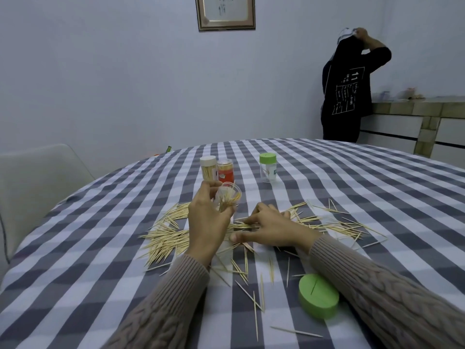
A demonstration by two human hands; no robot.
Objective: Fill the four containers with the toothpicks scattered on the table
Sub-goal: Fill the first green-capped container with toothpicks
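While scattered across the checked tablecloth (327, 187), lay mostly in two drifts: toothpicks (166, 238) heaped to the left of the hands, more fanned out to the right, strays trailing toward the near edge. Held above the cloth in the left hand (205, 222), fingers curled round it: a clear open container (229, 197), tilted, a sheaf of picks sticking out of its mouth. Pressed down on the middle of the pile, fingers spread and lightly bent, thumb stretched toward the left: the right hand (270, 226); whether any picks were pinched under it, cannot tell. Stood farther back, upright and capped: a white-lidded container (208, 168) full of picks, touching or just beside a red container (225, 170), and, well apart to the right, a green-lidded container (268, 167), clear and seemingly unfilled. Rested near the right sleeve (392, 293), tipped on its edge: a loose green lid (318, 295). Beyond the table: a pale chair (37, 177) at left, a framed picture (225, 12) on the wall, a person in a dark top (344, 96) turned away at a counter (415, 109).
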